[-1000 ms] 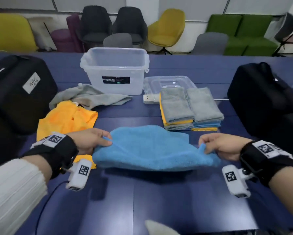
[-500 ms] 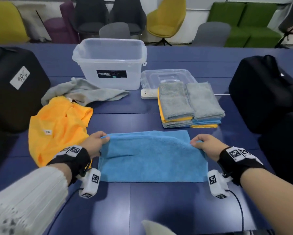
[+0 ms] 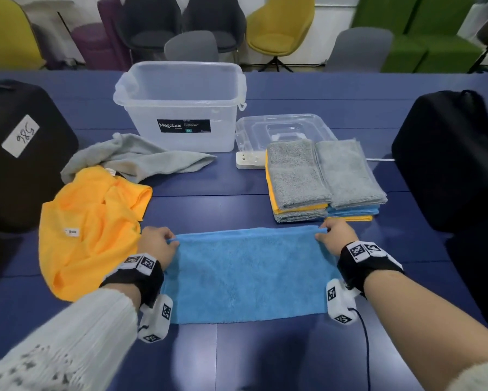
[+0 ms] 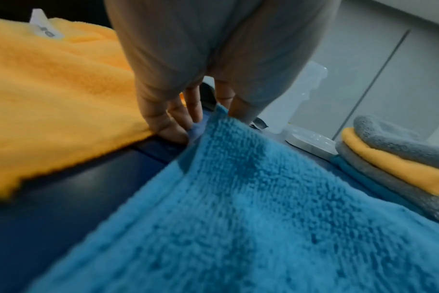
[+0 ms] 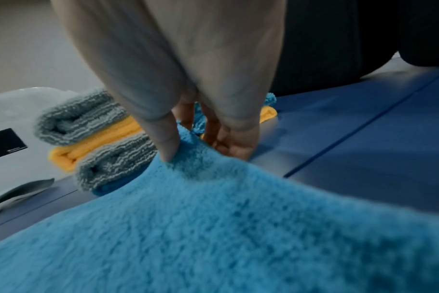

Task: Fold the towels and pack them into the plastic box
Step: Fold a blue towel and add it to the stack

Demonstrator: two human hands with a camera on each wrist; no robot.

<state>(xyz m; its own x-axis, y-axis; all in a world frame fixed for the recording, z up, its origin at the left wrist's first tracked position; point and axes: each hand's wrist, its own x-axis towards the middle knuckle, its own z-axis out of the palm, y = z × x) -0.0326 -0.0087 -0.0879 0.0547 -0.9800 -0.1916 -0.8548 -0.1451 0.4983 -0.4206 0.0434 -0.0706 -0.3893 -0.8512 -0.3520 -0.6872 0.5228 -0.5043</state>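
A blue towel lies folded in half on the blue table in front of me. My left hand pinches its far left corner. My right hand pinches the far right corner. An orange towel lies crumpled at the left, with a loose grey towel behind it. Two stacks of folded grey, orange and blue towels sit at the right. The clear plastic box stands open at the back centre; I see nothing inside it.
The box's clear lid lies flat behind the folded stacks, next to a white power strip. Black bags stand at the far left and far right. Chairs line the far side of the table.
Both hands have carried the towel's near edge forward over the far edge, folding it in half. The towel, bunched and lifted before, now lies flat.
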